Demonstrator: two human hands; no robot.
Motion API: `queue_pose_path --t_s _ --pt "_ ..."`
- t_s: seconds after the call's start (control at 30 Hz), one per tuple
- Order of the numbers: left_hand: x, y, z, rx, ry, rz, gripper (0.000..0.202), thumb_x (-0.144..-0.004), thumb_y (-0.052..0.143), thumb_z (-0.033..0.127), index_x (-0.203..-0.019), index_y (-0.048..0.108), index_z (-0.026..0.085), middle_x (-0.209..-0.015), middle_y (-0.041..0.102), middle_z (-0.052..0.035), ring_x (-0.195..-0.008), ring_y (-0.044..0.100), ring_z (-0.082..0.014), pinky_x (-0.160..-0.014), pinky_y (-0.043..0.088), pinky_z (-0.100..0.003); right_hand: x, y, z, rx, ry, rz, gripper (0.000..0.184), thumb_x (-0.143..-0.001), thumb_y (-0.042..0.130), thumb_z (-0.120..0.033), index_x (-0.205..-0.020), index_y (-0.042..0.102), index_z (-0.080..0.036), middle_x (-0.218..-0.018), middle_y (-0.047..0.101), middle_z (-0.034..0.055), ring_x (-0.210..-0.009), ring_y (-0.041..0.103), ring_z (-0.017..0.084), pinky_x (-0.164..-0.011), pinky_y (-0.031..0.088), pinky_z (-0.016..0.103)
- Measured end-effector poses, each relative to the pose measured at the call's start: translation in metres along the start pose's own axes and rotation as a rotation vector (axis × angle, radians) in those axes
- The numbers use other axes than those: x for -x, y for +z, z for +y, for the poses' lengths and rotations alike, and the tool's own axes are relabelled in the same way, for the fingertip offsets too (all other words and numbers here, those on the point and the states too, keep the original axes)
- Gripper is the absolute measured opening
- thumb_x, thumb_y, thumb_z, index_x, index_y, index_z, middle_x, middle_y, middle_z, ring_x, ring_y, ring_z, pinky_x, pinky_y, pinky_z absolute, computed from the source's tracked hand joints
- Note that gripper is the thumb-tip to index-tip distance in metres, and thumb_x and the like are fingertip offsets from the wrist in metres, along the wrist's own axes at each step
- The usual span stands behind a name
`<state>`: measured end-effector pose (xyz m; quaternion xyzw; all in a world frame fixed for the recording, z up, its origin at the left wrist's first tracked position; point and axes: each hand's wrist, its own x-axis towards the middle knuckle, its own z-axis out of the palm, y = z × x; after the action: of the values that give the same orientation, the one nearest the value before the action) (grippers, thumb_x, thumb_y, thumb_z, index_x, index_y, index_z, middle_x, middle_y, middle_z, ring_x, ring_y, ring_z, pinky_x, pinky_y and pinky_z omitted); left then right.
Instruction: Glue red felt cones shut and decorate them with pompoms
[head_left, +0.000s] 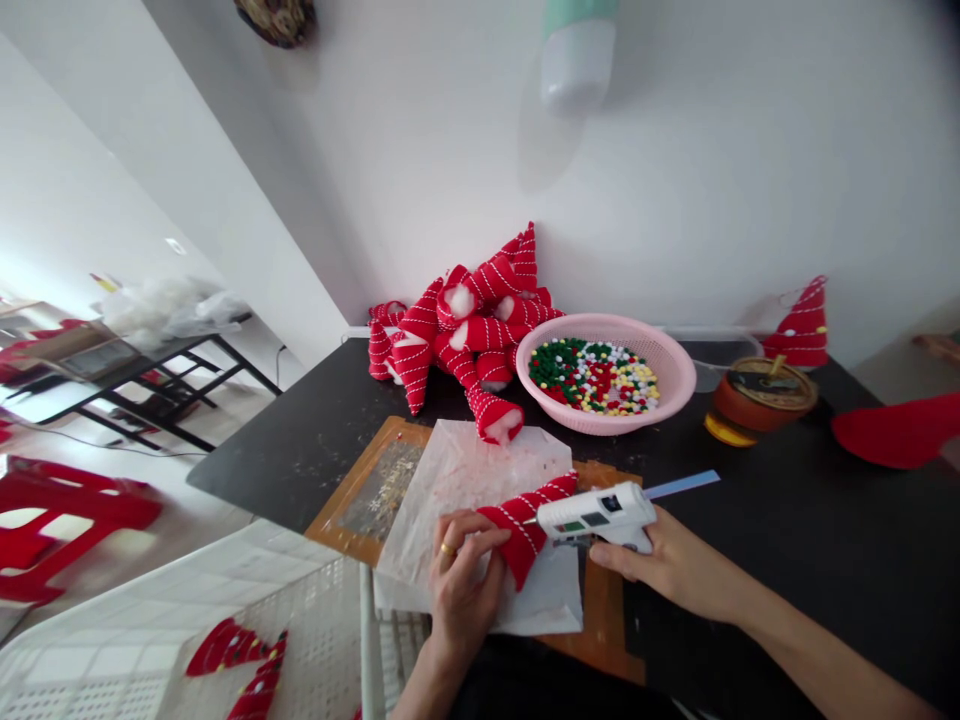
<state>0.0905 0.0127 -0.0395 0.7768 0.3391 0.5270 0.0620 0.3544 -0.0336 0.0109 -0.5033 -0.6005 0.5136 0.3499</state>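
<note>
My left hand [459,580] pinches a red fabric cone with white stitched stripes [526,520] and holds it over a sheet of translucent paper [465,475]. My right hand [664,560] grips a white glue gun [600,513], whose nozzle touches the cone's side. A gold ring shows on a left finger. Both hands work at the front edge of a dark table [787,520].
A pile of finished red striped cones [465,325] lies at the back by the wall. A pink basket [671,375] holds several coloured pom-poms. A brown lidded jar [757,400] stands to its right. A white crate [150,650] with red pieces sits at lower left.
</note>
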Motion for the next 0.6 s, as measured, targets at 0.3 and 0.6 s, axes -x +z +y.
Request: queue_pose_path --t_s 0.3,0.6 --pt "0.004 0.000 -0.003 0.002 -0.008 0.004 0.024 -0.087 0.060 0.003 -0.096 0.072 0.022 -0.091 0.066 -0.0040 -0.090 0.061 -0.0188 -0.081 0.055 -0.034 -0.003 -0.010 0.000 -0.251 0.088 0.003 0.044 -0.087 0.068 -0.059 -0.078 0.063 -0.016 -0.063 0.063 0.0023 -0.061 0.058 0.016 -0.063 0.046 0.030" --pt "0.002 0.002 -0.004 0.014 -0.027 -0.013 0.024 -0.089 0.059 0.002 -0.097 0.070 0.022 -0.092 0.066 -0.0039 -0.090 0.060 -0.0183 -0.080 0.054 -0.033 -0.002 -0.012 -0.002 -0.044 0.039 0.131 0.040 -0.089 0.067 -0.057 -0.077 0.064 -0.018 -0.068 0.063 0.0021 -0.068 0.058 0.019 -0.067 0.047 0.031"
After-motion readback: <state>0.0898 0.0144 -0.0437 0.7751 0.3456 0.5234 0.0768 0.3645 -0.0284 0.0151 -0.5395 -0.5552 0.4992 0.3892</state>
